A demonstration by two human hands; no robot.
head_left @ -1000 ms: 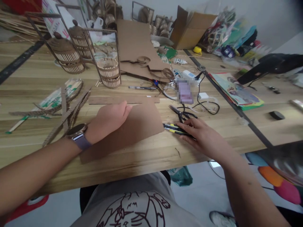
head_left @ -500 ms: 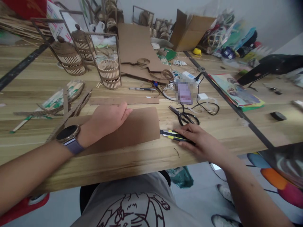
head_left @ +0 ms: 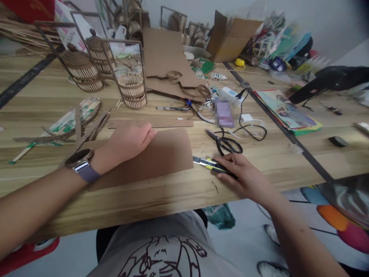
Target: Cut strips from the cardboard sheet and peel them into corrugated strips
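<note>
A brown cardboard piece (head_left: pixel 164 154) lies across the near part of the table, slightly bowed. My left hand (head_left: pixel 129 140) lies over it with curled fingers, closed on its upper side; the fingertips are partly hidden. My right hand (head_left: pixel 239 173) is closed around a black and yellow utility knife (head_left: pixel 211 164), with its blade pointing left at the cardboard's right edge. A narrow cardboard strip (head_left: pixel 170 123) lies just behind the piece. Black-handled scissors (head_left: pixel 227 145) rest just beyond the knife.
Small slatted lantern-like baskets (head_left: pixel 132 90) stand at the back left. Bundled sticks (head_left: pixel 75 119) and strips lie left of my hand. Beyond are a pen (head_left: pixel 173 109), a large cardboard sheet (head_left: pixel 164 54), an open box (head_left: pixel 233 36), cables, and magazines (head_left: pixel 285 109).
My left hand and the cardboard have shifted slightly left. More of the knife's blade shows beside the cardboard's edge. My right hand has barely moved.
</note>
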